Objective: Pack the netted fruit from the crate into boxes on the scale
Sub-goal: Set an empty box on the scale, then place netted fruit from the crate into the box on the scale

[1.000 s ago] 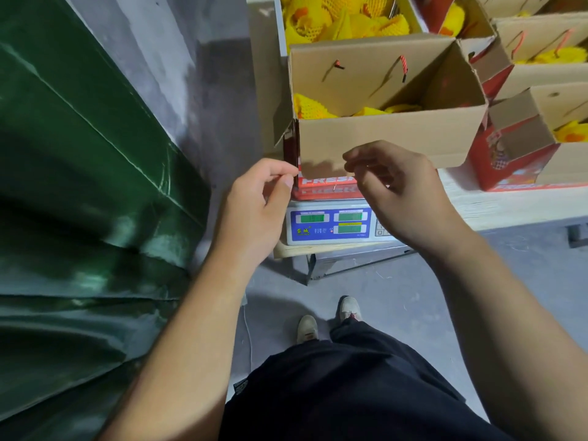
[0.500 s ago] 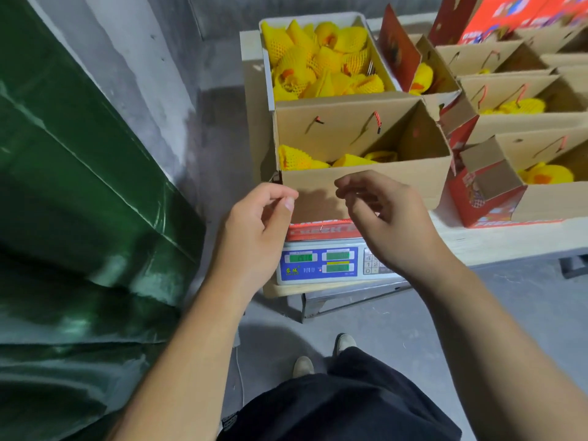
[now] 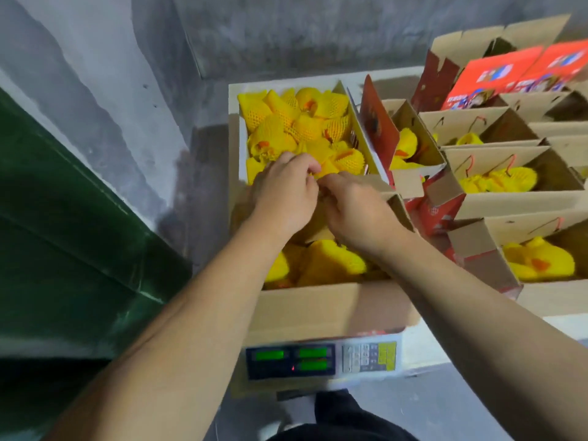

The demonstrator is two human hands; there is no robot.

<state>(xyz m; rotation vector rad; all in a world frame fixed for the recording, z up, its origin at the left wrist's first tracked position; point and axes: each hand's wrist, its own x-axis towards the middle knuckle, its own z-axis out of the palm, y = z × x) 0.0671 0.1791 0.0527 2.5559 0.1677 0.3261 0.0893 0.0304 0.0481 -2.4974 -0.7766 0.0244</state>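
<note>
Your left hand and right hand met, fingers curled, at the crate edge; whether they grasped netted fruit was indeterminable.

You can read nothing here — the scale shows green displays, and the red boxes at the desk's far right carry print, all too blurred.

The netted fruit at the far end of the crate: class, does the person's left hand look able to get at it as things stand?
Probably yes. The left hand already sits at the near edge of the open crate, and the netted fruit lies uncovered just beyond it. Only the right hand is close beside it.
</note>
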